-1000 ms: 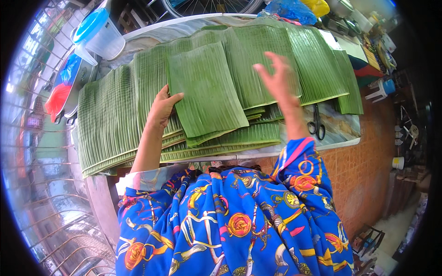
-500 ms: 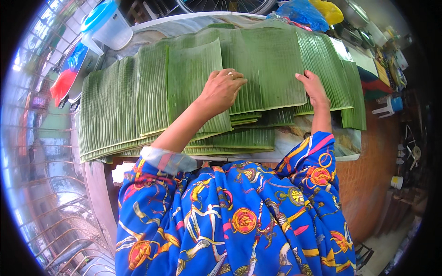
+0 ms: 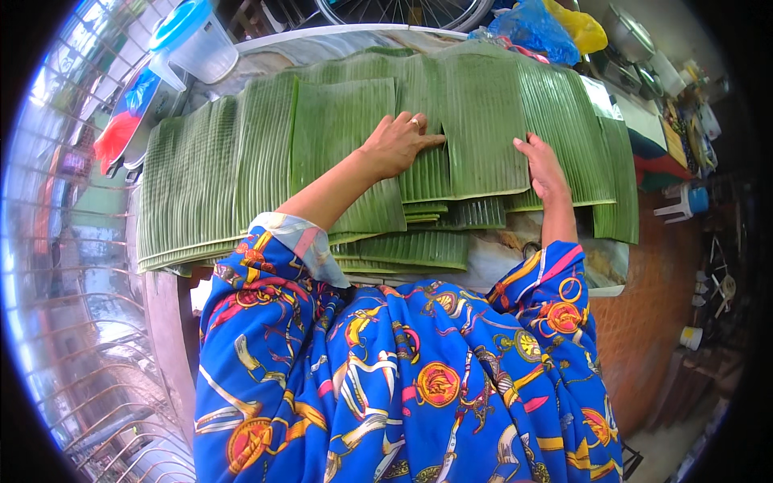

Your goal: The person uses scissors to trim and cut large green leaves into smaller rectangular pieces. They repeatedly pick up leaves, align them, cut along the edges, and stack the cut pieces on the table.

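Long ribbed green banana leaf pieces (image 3: 193, 185) lie overlapping in layers across the table. One cut piece (image 3: 487, 121) lies on top between my hands, with a narrow vertical split running along its left part. My left hand (image 3: 394, 145) is over the leaf, palm down, wearing a ring. Its fingers are apart, and one digit points right at the split. At the piece's right edge is my right hand (image 3: 546, 167), the thumb on top of the leaf and the other fingers curled at the edge, partly hidden.
A marble-patterned tabletop (image 3: 604, 262) shows at the near right. A clear pitcher with a blue lid (image 3: 211, 52) stands at the far left, near red and blue bags (image 3: 121, 133). Blue and yellow plastic bags (image 3: 535, 36) sit at the back, before a bicycle wheel (image 3: 403, 12).
A split has opened in the top leaf piece beside my left hand. My left hand's fingers have spread and it has shifted slightly up. The right hand stays near the leaf's edge.
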Demonstrator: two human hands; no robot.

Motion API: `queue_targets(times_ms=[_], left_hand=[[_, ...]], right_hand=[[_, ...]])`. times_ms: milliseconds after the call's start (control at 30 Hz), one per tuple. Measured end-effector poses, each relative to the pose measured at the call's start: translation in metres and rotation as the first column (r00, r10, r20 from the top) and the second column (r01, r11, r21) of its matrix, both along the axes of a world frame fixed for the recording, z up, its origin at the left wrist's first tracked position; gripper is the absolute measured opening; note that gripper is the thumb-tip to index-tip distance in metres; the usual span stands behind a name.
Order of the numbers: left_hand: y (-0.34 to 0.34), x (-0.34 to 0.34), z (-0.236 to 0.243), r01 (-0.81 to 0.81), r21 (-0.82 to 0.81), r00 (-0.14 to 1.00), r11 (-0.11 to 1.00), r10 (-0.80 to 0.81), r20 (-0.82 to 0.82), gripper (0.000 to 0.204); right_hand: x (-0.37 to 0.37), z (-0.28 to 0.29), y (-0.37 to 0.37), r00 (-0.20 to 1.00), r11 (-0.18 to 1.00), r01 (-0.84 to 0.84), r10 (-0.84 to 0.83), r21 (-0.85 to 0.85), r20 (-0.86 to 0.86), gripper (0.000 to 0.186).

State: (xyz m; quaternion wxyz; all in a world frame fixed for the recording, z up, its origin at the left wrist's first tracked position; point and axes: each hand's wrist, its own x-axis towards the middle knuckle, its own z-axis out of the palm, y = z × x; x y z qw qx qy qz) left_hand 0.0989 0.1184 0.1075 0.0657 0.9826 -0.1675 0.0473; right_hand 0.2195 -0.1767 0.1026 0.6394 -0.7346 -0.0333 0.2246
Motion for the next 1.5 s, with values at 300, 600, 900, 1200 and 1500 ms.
queue_targets(times_ms=[300, 600, 900, 1200, 1500], left_hand=[[0.001, -0.017, 0.0, -0.068, -0.155, 0.997, 0.986, 0.075, 0.036, 0.036], [0.0, -0.024, 0.004, -0.058, -0.17, 0.991, 0.984, 0.078, 0.111, 0.037], [0.001, -0.019, 0.001, -0.078, -0.19, 0.99, 0.979, 0.098, 0.1, 0.036], [0.007, -0.016, -0.01, -0.06, -0.159, 0.988, 0.985, 0.082, 0.134, 0.037], [0.014, -0.012, -0.018, -0.051, -0.128, 0.988, 0.991, 0.068, 0.137, 0.037]], right_hand=[[-0.036, 0.021, 0.003, 0.989, 0.988, -0.116, 0.106, 0.1, 0.106, 0.044], [-0.076, 0.029, -0.016, 0.968, 0.972, 0.121, -0.16, 0.2, 0.191, 0.039], [-0.145, 0.005, -0.024, 0.846, 0.75, 0.481, -0.532, 0.454, -0.017, 0.038], [-0.213, -0.005, -0.007, 0.727, 0.626, 0.663, -0.669, 0.411, -0.154, 0.028], [-0.235, -0.008, -0.004, 0.707, 0.585, 0.673, -0.689, 0.452, -0.161, 0.031]])
